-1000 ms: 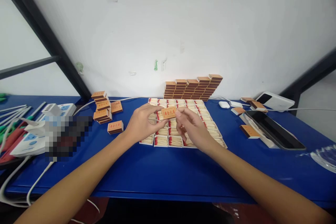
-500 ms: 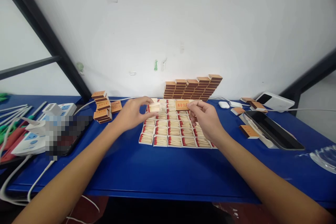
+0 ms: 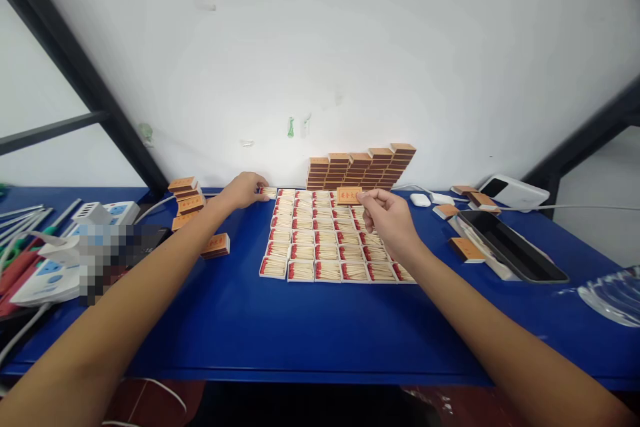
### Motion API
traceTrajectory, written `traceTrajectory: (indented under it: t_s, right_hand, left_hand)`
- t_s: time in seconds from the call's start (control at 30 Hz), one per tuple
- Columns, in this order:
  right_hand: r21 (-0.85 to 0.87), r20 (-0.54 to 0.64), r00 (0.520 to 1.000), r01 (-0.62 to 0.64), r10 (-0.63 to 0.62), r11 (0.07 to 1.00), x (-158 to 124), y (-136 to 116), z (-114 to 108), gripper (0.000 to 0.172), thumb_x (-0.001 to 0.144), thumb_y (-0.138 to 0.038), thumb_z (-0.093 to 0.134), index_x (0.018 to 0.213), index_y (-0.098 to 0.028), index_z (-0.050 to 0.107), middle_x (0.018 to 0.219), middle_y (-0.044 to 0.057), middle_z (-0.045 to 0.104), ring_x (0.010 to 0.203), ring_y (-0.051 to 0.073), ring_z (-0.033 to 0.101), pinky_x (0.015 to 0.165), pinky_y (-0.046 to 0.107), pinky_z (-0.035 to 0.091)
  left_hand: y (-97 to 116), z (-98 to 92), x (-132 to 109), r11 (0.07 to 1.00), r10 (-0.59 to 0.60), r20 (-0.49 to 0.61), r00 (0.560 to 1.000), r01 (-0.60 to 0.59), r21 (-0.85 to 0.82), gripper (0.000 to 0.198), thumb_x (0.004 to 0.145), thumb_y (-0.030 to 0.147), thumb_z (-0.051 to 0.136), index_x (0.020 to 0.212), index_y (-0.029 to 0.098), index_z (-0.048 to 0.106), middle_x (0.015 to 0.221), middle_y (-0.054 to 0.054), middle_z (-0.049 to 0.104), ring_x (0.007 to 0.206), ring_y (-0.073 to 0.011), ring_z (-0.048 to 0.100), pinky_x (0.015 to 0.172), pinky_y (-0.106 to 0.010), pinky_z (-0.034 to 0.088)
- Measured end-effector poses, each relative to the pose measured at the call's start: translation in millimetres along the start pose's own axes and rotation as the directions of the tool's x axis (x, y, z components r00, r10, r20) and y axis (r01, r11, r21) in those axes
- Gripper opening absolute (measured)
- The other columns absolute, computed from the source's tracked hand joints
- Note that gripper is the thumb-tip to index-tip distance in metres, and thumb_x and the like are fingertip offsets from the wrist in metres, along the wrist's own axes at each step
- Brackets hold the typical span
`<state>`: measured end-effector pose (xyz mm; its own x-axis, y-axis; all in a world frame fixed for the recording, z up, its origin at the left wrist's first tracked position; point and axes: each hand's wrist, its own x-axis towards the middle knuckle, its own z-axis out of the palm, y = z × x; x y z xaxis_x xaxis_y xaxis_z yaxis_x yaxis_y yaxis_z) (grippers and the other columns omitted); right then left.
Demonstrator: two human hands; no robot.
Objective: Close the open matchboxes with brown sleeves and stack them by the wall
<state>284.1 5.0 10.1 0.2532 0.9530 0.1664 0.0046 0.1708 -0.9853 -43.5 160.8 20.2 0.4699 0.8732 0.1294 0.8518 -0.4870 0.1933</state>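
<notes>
My left hand reaches to the back left corner of the rows of open matchbox trays. Its fingers are closed on the ends of a tray of matches, which sits at the table's back edge beside the top row. Between thumb and fingers, my right hand pinches an orange matchbox sleeve, held over the back rows with its printed face toward me. Red match heads point left in the trays. The right hand covers part of the rows on that side.
Behind the trays, stacked matchboxes lean near the wall. More matchboxes are piled at left, beside a power strip with cables. At right lie a black phone, a white power bank and loose matchboxes.
My left hand has carried the tray of matches left and back, down to the table's back edge. The right hand still holds the sleeve in nearly the same place.
</notes>
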Motion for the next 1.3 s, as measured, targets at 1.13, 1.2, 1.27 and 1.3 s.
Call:
traceTrajectory:
  t_s: [1.13,1.2,1.27,1.3]
  right_hand:
    - [0.074,0.049,0.998,-0.041,0.038,0.996,2.0,-5.1,-1.8,0.042,0.078,-0.058,0.084,0.088,-0.021,0.066,0.065,-0.005,0.054,0.052,0.009,0.049,0.043,0.021,0.042]
    - [0.063,0.054,0.998,-0.030,0.027,0.998,4.3,-3.0,-2.9,0.042,0.078,-0.059,0.083,0.086,-0.021,0.066,0.063,-0.005,0.054,0.051,0.010,0.049,0.043,0.022,0.042]
    - [0.054,0.059,0.998,-0.024,0.021,0.998,6.7,-0.7,-4.3,0.042,0.078,-0.059,0.083,0.085,-0.021,0.066,0.062,-0.006,0.054,0.050,0.010,0.048,0.042,0.022,0.041]
    - [0.051,0.061,0.998,-0.022,0.019,0.998,7.7,0.3,-5.0,0.042,0.078,-0.059,0.083,0.085,-0.021,0.067,0.061,-0.006,0.054,0.049,0.010,0.048,0.042,0.022,0.041]
  left_hand:
    - [93.1,-32.9,52.3,0.939,0.253,-0.294,0.922,-0.307,-0.154,0.033,0.086,0.039,0.075,0.109,0.014,0.079,0.103,-0.013,0.077,0.093,-0.0253,0.070,0.084,-0.040,0.055]
    - [84.9,-29.7,64.7,0.948,0.228,-0.290,0.929,-0.280,-0.152,0.031,0.086,0.037,0.074,0.108,0.015,0.079,0.102,-0.013,0.078,0.094,-0.0253,0.070,0.086,-0.041,0.056]
    - [82.3,-26.1,72.3,0.947,0.213,-0.291,0.933,-0.270,-0.172,0.028,0.086,0.038,0.073,0.103,0.017,0.080,0.101,-0.011,0.079,0.093,-0.0249,0.070,0.087,-0.041,0.056]
    - [82.6,-24.6,74.4,0.945,0.208,-0.294,0.933,-0.269,-0.186,0.027,0.086,0.039,0.073,0.100,0.018,0.080,0.100,-0.011,0.079,0.093,-0.0248,0.071,0.086,-0.041,0.056]
